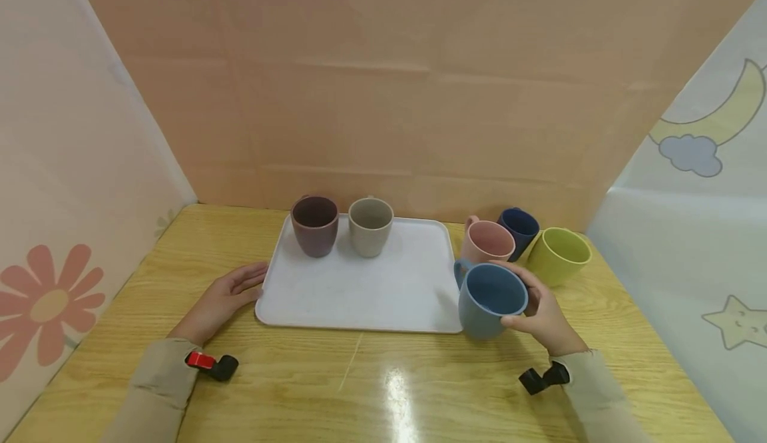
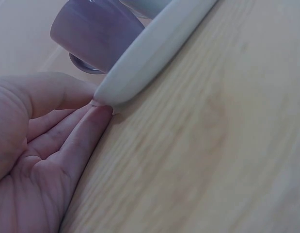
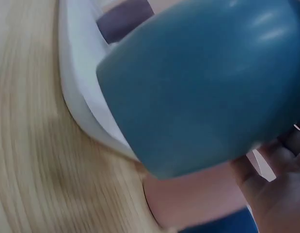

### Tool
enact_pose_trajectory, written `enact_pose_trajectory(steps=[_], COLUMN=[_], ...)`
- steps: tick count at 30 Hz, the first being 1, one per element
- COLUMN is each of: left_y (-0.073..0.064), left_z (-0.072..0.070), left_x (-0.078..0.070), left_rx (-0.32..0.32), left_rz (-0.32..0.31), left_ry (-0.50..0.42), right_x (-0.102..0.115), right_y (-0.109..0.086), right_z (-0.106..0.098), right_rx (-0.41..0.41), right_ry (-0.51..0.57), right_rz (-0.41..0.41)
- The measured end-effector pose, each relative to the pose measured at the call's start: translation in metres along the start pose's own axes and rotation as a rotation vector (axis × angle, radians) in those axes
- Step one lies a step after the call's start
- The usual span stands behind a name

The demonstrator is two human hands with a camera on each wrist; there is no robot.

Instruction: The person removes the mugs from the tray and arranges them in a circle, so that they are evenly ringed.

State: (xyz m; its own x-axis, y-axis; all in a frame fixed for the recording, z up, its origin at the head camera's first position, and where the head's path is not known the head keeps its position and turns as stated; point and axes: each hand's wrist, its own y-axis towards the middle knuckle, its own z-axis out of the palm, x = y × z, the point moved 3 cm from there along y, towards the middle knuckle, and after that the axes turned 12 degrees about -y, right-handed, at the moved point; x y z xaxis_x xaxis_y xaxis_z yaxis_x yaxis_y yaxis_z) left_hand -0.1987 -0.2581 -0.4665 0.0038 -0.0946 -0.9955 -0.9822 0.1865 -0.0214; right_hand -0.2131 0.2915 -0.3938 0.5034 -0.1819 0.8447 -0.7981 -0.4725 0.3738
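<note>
My right hand [image 1: 539, 313] grips a blue mug [image 1: 488, 300] just off the right edge of the white tray [image 1: 359, 290]; the mug is tilted, and in the right wrist view the blue mug [image 3: 203, 92] hangs above the tray's edge [image 3: 79, 87]. My left hand [image 1: 224, 296] lies flat on the wooden table with its straight fingertips [image 2: 99, 114] touching the tray's left rim [image 2: 150, 53]. On the tray's far side stand a purple mug [image 1: 314, 224] and a grey mug [image 1: 370, 225].
Right of the tray stand a pink mug [image 1: 485, 242], a dark blue mug [image 1: 520, 228] and a green mug [image 1: 558, 253]. Paper screens wall the table at the back and on both sides. The wooden table [image 1: 383, 383] shows bare before the tray.
</note>
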Motion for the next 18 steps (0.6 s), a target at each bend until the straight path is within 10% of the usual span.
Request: enact_pose_trajectory(steps=[18], left_y=[0.0], left_z=[0.001], left_x=[-0.003], left_rx=[-0.01], left_rz=[-0.002], left_ry=[0.003], right_x=[-0.029], right_y=[-0.012], right_z=[-0.019], right_rx=[0.015], right_ry=[0.061], right_rz=[0.012])
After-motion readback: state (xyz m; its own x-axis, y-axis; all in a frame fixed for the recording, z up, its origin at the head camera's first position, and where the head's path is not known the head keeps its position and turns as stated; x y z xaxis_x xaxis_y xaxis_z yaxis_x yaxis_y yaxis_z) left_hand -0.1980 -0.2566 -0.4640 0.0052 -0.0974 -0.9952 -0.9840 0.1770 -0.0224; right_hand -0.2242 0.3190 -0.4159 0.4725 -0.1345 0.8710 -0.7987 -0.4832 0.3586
